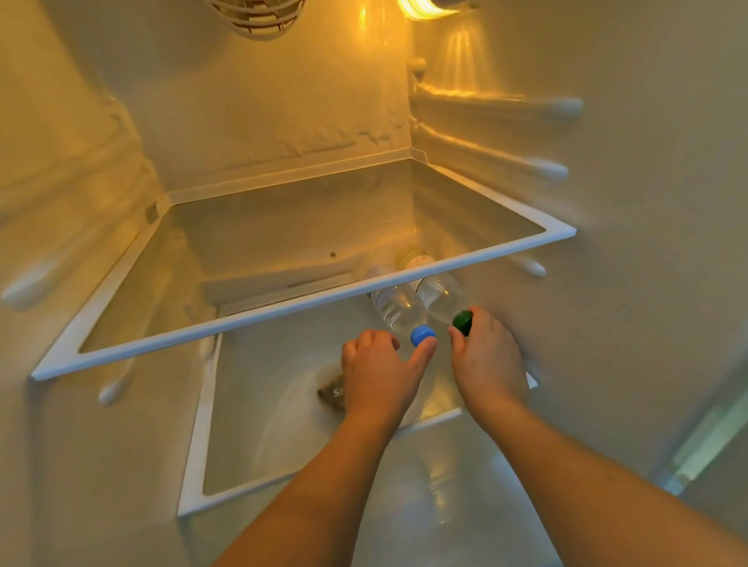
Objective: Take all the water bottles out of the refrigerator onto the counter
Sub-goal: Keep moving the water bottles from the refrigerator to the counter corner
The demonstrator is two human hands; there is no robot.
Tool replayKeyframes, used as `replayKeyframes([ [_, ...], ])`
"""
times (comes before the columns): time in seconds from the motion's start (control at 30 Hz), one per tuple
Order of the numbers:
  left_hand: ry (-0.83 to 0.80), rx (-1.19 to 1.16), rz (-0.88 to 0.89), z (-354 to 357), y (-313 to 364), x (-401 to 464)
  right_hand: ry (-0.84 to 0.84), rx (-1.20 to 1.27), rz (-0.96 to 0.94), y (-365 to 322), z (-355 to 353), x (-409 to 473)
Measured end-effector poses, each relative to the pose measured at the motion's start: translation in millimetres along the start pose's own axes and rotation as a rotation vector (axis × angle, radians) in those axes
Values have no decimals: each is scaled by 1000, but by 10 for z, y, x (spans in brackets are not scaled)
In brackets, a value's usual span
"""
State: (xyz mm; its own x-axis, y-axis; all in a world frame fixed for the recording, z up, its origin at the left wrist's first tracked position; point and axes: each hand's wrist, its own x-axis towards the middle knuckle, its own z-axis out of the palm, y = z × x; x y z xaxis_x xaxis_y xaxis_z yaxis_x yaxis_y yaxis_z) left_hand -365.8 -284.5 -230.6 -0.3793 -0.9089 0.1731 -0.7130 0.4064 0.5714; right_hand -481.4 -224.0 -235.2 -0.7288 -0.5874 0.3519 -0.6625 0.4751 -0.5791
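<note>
Two clear water bottles lie side by side on the lower glass shelf of the refrigerator, caps towards me. One has a blue cap and the other a green cap. Their far ends are partly hidden behind the front rim of the upper shelf. My left hand is just in front of the blue-capped bottle; its thumb tip touches the cap and its fingers curl loosely beside it. My right hand holds the green-capped bottle at the cap, between thumb and fingers.
The refrigerator's side walls with shelf rails stand close on both sides. A lamp glows at the top right and a fan grille is in the back wall. A dark mark with lettering shows under the lower shelf beside my left hand.
</note>
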Motion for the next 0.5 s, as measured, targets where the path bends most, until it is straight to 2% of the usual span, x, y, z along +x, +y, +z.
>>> replayKeyframes([
  [0.2, 56, 109, 11, 50, 59, 32, -4, -41, 4, 12, 21, 20],
  [0.5, 155, 41, -139, -6, 115, -68, -40, -213, -48, -15, 43, 27],
])
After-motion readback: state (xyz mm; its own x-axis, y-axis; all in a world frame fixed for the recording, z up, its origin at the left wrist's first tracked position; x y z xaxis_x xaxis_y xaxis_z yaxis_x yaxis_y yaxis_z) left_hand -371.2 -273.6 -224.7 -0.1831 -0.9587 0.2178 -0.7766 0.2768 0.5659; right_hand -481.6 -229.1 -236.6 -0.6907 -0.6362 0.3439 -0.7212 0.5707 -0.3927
